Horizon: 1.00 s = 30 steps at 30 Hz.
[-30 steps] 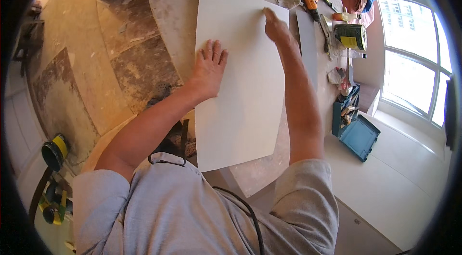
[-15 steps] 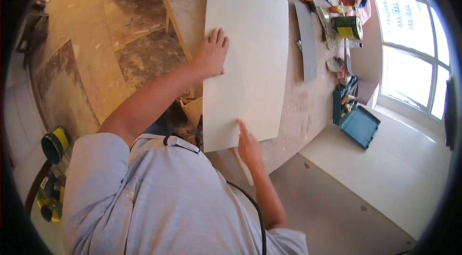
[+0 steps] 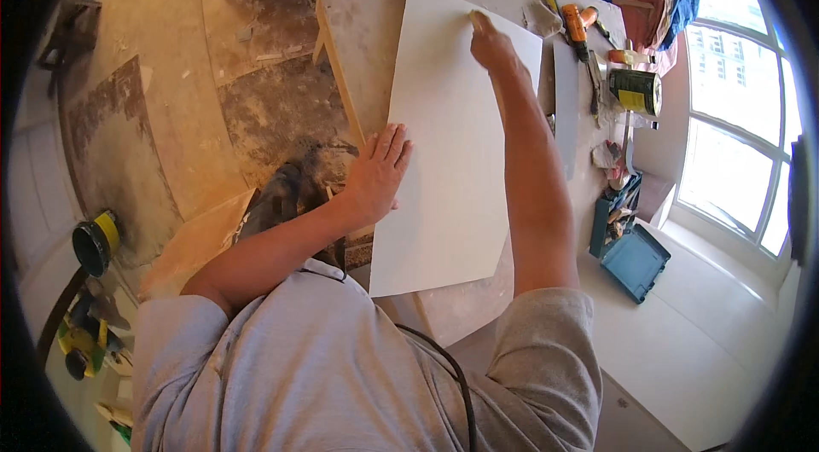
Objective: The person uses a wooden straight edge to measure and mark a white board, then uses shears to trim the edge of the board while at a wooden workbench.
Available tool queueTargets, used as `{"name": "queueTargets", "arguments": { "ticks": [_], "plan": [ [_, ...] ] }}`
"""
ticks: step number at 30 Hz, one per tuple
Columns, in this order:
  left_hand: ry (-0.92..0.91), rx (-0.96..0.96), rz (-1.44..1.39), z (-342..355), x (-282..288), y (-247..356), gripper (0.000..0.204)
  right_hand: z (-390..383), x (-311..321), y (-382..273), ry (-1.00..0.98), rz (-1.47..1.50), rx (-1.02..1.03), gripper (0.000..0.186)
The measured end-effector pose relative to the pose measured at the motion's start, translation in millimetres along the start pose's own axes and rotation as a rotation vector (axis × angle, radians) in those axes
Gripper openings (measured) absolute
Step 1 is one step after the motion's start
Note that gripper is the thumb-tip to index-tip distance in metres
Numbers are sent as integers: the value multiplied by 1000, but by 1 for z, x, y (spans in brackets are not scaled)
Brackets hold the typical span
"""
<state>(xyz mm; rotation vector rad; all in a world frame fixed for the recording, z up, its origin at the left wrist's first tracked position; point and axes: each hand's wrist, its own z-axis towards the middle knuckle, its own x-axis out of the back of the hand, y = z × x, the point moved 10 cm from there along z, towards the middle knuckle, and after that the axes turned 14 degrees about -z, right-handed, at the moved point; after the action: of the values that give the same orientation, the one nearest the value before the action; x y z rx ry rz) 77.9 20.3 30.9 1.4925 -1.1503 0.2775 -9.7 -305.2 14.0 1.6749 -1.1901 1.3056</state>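
A long white board [image 3: 444,170] lies lengthwise on the dusty worktable [image 3: 354,30]. My left hand [image 3: 381,172] rests with fingers extended on the board's left edge, about halfway along it. My right hand [image 3: 491,49] is closed near the board's far end, reaching over its surface; what is at its fingertips, if anything, is too small to make out. Beside the board's right edge lies a narrow grey strip [image 3: 565,145]. An orange-and-black power tool [image 3: 578,26] lies to the right of the board's far end.
A tin with a yellow band [image 3: 635,92] and assorted tools stand along the table's right side. An open teal toolbox [image 3: 635,262] sits on a white surface by the window. A black bucket [image 3: 95,247] is at the left, and floor boards [image 3: 153,136] surround the table's left side.
My right hand moved from the far end to the near end, then back to the far end. My left hand stayed on the board's left edge as the view shifted.
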Motion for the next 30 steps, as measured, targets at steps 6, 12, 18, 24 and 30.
{"name": "queueTargets", "arguments": {
  "ticks": [6,12,18,24,30],
  "plan": [
    [59,-6,-27,-5,5,1,111,-92,-19,-14,77,-109,79,53],
    [122,19,-71,-12,1,-1,111,-408,-86,-38,-237,-69,-99,56],
    [160,13,-115,-18,0,-3,110,-501,-95,-54,-247,43,-164,60],
    [143,14,-172,-18,3,-8,110,-243,-55,-19,-147,-165,9,58],
    [195,-52,-280,-17,4,-11,111,-13,1,-5,-52,-98,-43,49]
  ]
}}
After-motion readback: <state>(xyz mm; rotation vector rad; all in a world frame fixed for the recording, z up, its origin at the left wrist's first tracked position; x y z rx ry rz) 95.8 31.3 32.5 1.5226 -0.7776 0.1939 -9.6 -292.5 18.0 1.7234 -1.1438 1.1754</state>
